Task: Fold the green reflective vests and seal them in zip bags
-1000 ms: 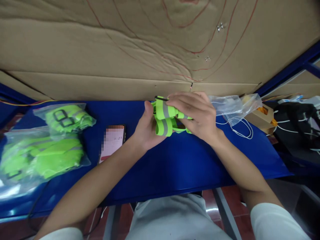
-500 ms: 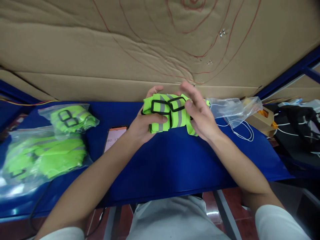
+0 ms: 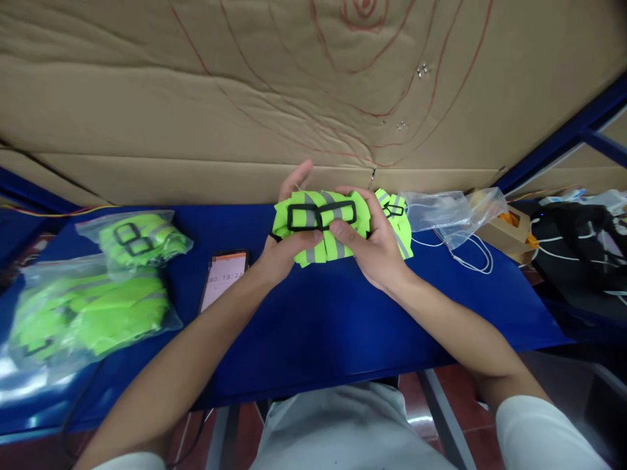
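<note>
While left hand (image 3: 283, 256), right hand (image 3: 385, 251) grip, green bundle (image 3: 324, 214) between.

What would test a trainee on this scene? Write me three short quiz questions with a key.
1. How many black rectangular frames show on the held green bundle?
2. True or false: the phone lies to the person's left of that bundle.
3. Which is gripping the bundle: the left hand, the right hand, or both?

Key: 1. Two. 2. True. 3. Both.
</note>
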### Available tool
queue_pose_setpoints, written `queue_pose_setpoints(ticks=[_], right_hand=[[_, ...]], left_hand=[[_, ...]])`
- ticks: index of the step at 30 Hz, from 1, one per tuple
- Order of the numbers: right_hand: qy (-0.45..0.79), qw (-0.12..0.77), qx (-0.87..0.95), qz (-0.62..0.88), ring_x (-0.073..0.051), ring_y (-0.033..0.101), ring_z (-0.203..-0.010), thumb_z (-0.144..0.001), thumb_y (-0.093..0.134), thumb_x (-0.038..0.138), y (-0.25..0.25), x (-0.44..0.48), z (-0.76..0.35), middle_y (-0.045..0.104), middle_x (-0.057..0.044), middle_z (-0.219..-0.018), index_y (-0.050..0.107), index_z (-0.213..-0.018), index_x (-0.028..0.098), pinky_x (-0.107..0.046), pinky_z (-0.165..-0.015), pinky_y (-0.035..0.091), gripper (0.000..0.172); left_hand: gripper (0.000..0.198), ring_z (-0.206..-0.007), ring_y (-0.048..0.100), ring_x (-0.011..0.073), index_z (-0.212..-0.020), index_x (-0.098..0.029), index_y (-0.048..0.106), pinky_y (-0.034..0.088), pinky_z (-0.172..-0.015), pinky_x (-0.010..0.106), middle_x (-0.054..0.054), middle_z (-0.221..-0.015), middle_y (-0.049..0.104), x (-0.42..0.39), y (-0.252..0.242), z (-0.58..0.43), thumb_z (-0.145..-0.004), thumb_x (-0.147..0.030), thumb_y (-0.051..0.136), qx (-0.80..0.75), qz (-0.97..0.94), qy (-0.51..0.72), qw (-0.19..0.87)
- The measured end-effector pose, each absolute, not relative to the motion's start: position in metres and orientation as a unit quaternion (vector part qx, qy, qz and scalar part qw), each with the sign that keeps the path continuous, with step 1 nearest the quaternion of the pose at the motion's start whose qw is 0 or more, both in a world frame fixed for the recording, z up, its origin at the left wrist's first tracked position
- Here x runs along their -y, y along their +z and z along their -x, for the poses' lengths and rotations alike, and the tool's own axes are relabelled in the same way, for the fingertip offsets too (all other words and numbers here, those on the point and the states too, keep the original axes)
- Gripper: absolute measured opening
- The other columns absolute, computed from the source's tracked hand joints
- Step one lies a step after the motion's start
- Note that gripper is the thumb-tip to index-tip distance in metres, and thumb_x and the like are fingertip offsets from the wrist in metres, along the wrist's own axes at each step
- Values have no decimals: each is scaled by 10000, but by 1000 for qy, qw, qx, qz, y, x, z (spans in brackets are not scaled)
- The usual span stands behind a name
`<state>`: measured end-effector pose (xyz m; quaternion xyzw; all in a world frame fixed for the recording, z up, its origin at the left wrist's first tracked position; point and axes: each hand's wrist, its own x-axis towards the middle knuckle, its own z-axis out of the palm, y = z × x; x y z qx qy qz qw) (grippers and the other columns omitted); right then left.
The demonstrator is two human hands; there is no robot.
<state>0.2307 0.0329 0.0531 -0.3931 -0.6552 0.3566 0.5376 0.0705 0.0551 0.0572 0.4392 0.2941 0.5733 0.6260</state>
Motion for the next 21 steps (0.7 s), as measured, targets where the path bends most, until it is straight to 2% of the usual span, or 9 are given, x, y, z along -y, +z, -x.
queue_pose_setpoints(ticks=[3,5,8,11,13,16,18,19,21], right_hand=[[312,557,658,398,-194,630,-1223,-962,638,510,55,-36,-234,628,-47,-1354,491,-1313,274,-346,-1059,529,448],[277,558,677,392,-206,616,-1246,-952,664,465,55,-35,-235,628,-49,-1355,506,-1300,273,-371,-1096,508,427],[240,538,711,384,-239,528,-1383,-983,624,447,49,-29,-232,586,-75,-1441,494,-1369,280,-447,-1205,415,440],[246,484,749,379,-256,294,-1577,-1027,513,544,38,-26,-229,390,-87,-1649,436,-1490,296,-518,-1310,225,531],[305,435,776,341,-227,246,-1604,-1065,344,603,32,-29,-234,308,-70,-1704,391,-1553,305,-495,-1316,217,573],[305,357,808,356,-207,384,-1537,-1085,272,577,25,-48,-262,431,-87,-1641,425,-1559,273,-441,-1271,321,584],[162,338,765,523,-236,505,-1427,-1037,488,516,19,-68,-293,560,-136,-1520,523,-1478,209,-422,-1218,381,539],[90,312,698,639,-228,553,-1364,-1022,521,486,15,-79,-310,615,-131,-1451,575,-1409,208,-388,-1177,417,479],[50,294,611,733,-300,582,-1304,-1035,476,381,7,-99,-344,627,-257,-1372,584,-1348,71,-451,-1112,441,454]], left_hand=[[589,-1411,553,307,-1214,-307,734,463,-1179,416,3,-1372,703,-53,50,-73,-656,-251,913,-283,-469,557,624],[526,-1282,653,313,-1163,-270,750,528,-1108,436,30,-1217,772,-48,45,-74,-671,-257,936,-291,-472,524,647],[593,-1181,705,289,-1158,-277,750,572,-1055,415,21,-1119,797,-36,40,-73,-613,-200,972,-288,-469,529,646],[582,-1187,707,271,-1155,-283,754,580,-1054,396,10,-1117,799,-24,36,-68,-625,-156,960,-303,-447,555,633],[549,-1212,701,275,-1164,-266,753,572,-1074,404,20,-1116,803,-20,32,-62,-660,-175,949,-328,-423,552,639],[555,-1214,708,287,-1178,-241,752,567,-1085,411,43,-1068,816,-21,22,-49,-665,-211,960,-361,-394,530,659],[539,-1196,718,291,-1172,-235,757,580,-1069,409,53,-1071,818,-25,15,-42,-674,-223,961,-365,-382,527,665],[513,-1183,724,290,-1163,-232,761,589,-1056,406,58,-1096,815,-27,11,-39,-688,-232,955,-364,-378,527,669],[451,-1163,733,287,-1131,-222,772,605,-1033,400,68,-1161,802,-29,6,-36,-714,-241,942,-365,-371,519,678]])
